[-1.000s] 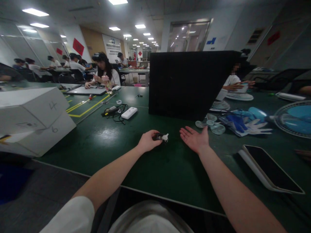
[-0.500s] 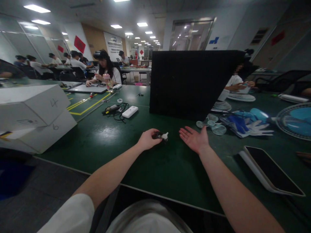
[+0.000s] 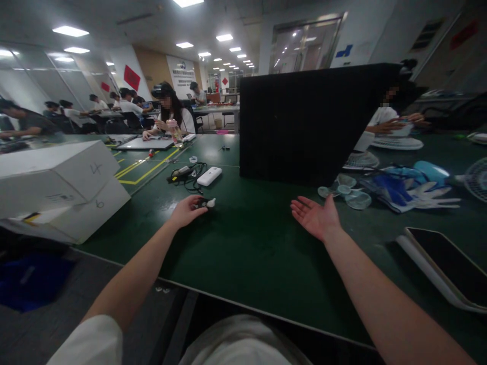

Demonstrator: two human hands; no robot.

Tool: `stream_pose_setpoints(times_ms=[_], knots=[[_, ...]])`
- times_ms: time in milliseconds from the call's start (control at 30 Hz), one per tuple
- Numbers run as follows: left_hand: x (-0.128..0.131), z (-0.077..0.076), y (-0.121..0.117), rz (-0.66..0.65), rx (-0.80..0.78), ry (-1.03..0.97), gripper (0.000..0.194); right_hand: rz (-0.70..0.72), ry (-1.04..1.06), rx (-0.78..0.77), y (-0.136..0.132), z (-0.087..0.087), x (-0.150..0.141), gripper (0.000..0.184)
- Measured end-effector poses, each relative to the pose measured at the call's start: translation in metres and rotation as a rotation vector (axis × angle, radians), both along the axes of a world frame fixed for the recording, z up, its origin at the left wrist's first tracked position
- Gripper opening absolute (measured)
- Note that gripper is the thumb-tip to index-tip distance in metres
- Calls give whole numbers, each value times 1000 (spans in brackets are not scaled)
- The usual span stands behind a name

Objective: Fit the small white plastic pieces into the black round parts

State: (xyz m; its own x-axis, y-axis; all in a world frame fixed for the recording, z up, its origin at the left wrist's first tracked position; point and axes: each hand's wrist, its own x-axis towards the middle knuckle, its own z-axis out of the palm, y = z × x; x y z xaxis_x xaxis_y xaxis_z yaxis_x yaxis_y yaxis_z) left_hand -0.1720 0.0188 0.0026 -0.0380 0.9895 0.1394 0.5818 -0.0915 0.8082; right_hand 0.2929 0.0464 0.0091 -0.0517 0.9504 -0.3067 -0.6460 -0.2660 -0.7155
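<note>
My left hand [image 3: 185,211] is closed, thumb and fingers round a small dark part with a white end [image 3: 210,203]. What exact kind of part it is I cannot make out. The white end points right, out past my thumb. On the right, my right hand [image 3: 314,217] lies palm up with its fingers stretched out, holding nothing. Just beyond it is a clear plastic fan blade [image 3: 352,195]. A white power bank-like box [image 3: 209,176] and a black cable [image 3: 187,175] lie behind my left hand.
A tall black panel [image 3: 304,126] stands on the green table [image 3: 243,253]. White boxes [image 3: 61,177] are stacked at left. Gloves [image 3: 414,195], a fan grille [image 3: 477,177] and a phone-like slab [image 3: 449,261] lie right. People sit across the table and beyond.
My left hand has moved left with the small dark part, away from my right hand. My right hand stays open, palm up. The view has shifted slightly.
</note>
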Motion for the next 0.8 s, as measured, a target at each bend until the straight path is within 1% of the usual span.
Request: stream_pose_setpoints(times_ms=[67,133,267,333,433,600,700,800], knots=[[-26,-1,-4,71,27,58,57,-7,-8,0,0,0,0,82],[-44,-1,-7,136,60,129,56,-12,-18,0,1,0,0,81],[-62,-1,-5,269,109,341,56,-8,-32,3,1,0,1,81],[-66,-2,-2,299,176,452,55,-6,-42,7,1,1,1,81],[-68,-2,-3,295,272,587,52,-2,-57,16,0,2,0,81],[-57,0,-8,196,342,764,50,6,-62,13,-2,4,-3,81],[-46,2,-8,155,370,811,51,4,-73,20,-3,5,-4,79],[-38,3,-9,136,342,821,53,5,-83,23,-4,5,-4,78]])
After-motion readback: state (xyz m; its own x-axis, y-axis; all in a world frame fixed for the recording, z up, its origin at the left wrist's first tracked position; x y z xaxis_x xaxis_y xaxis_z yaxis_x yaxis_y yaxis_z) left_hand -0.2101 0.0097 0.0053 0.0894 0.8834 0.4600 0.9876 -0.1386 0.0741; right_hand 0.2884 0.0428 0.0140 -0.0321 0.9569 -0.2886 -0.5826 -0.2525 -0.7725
